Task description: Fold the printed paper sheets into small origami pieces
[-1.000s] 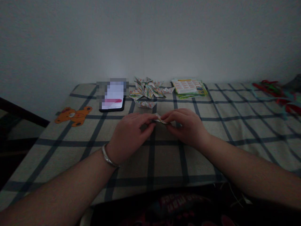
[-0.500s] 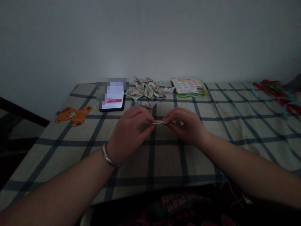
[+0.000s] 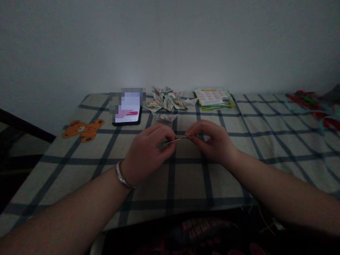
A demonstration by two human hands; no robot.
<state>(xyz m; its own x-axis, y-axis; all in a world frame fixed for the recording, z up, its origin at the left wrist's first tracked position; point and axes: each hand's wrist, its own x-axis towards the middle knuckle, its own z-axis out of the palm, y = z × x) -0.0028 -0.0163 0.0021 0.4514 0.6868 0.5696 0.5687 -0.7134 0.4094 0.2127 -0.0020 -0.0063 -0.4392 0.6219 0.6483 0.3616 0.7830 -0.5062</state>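
Observation:
A small folded piece of paper [image 3: 181, 138] is held between my two hands above the checked tablecloth, seen almost edge-on as a thin line. My left hand [image 3: 151, 145], with a silver bangle at the wrist, pinches its left part between thumb and fingers. The thumb and fingertips of my right hand [image 3: 209, 138] grip its right end. Just beyond my hands lies a folded printed paper boat [image 3: 165, 117]. Behind that is a pile of similar pointed paper folds [image 3: 168, 101].
A lit phone [image 3: 128, 109] lies at the back left, partly blurred out. Left of it is an orange bear cutout [image 3: 83, 131]. A stack of printed leaflets [image 3: 214, 99] sits by the wall. Red and green ribbon-like items [image 3: 305, 99] lie far right on the checked tablecloth [image 3: 225, 187].
The folded paper has tilted from showing its face to edge-on, its right end now slightly higher. My hands have shifted only a little, both still pinching it.

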